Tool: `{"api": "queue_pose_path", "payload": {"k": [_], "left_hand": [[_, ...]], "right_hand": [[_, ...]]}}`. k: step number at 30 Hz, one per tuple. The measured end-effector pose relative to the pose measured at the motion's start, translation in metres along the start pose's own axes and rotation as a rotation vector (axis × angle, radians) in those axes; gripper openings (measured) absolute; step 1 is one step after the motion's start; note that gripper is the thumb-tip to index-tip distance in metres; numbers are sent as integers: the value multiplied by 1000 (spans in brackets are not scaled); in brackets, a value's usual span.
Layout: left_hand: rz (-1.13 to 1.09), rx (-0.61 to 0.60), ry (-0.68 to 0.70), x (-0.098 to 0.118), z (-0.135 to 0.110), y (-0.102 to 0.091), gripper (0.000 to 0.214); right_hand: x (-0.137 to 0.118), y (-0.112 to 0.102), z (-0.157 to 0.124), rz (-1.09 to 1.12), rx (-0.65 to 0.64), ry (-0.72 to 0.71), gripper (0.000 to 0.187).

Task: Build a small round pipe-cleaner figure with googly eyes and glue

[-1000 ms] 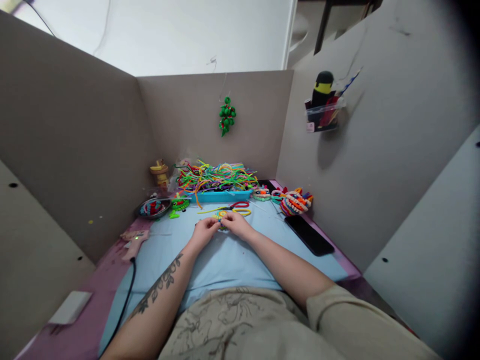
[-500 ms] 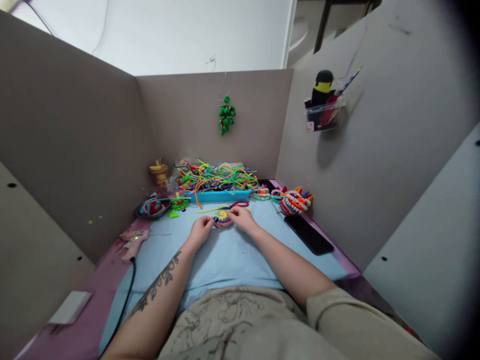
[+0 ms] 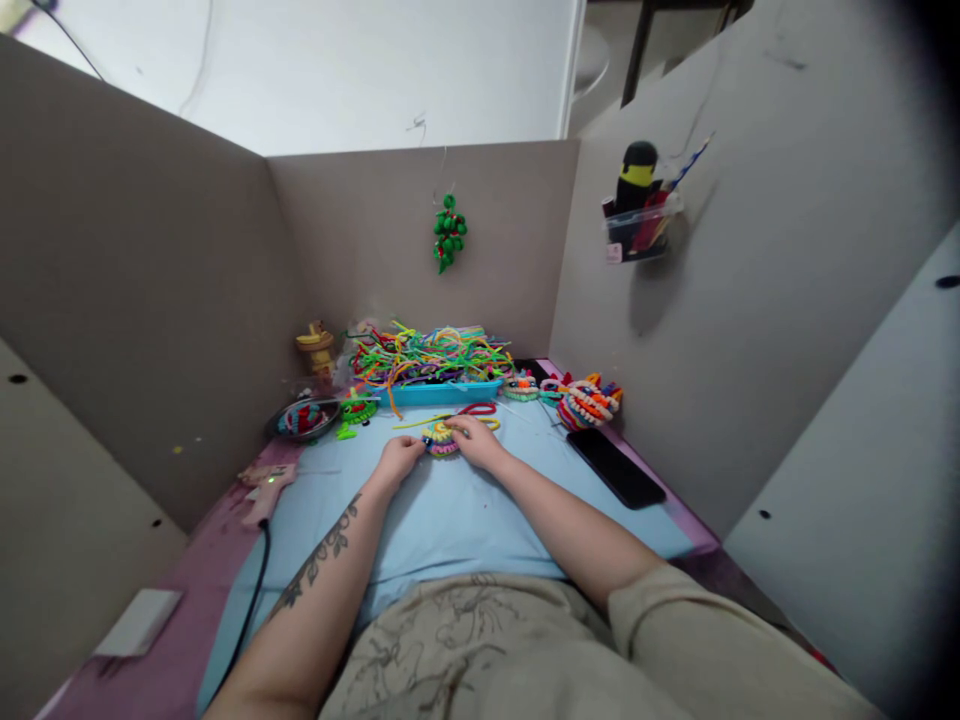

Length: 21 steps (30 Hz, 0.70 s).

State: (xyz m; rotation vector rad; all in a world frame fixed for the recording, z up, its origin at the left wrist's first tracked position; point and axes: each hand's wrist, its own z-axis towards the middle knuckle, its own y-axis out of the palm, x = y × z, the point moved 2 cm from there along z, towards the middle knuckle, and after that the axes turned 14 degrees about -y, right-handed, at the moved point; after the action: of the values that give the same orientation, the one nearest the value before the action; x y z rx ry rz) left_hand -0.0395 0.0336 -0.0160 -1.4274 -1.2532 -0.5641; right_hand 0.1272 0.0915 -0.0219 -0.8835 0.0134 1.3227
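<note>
A small round coil of yellow, purple and other coloured pipe cleaners (image 3: 441, 441) lies on the light blue cloth (image 3: 450, 520) between my hands. My left hand (image 3: 403, 457) pinches its left edge, beside a dark blue shiny spot. From the right, my right hand (image 3: 474, 440) grips the piece, its fingers bent over the top and covering part of it. Just behind, a yellow pipe cleaner (image 3: 415, 424) and a red loop (image 3: 478, 409) lie on the cloth.
A blue tray (image 3: 442, 393) heaped with pipe cleaners stands at the back. At left are a dark bowl (image 3: 304, 420), a green figure (image 3: 358, 408) and a pink glue gun (image 3: 268, 491) with its cord. A phone (image 3: 615, 468) and colourful woven pieces (image 3: 589, 402) lie at right. Grey panels surround the table.
My right hand has shifted a little left and its fingers now reach over the top of the coil. My left hand stays at the left edge. The view has shifted slightly.
</note>
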Motion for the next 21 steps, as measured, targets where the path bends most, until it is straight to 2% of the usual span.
{"api": "queue_pose_path", "payload": {"k": [7,15,21], "left_hand": [[-24,20,-38,-1,7,0,19],[90,132,257,-1,11,-1,22],[168,198,281,-1,16,-3,22]], "right_hand": [[-4,-1,1,10,-46,-24,30],[-6,-3,2,50,-83,-17,28],[-8,-4,2,57,-82,-24,26]]}}
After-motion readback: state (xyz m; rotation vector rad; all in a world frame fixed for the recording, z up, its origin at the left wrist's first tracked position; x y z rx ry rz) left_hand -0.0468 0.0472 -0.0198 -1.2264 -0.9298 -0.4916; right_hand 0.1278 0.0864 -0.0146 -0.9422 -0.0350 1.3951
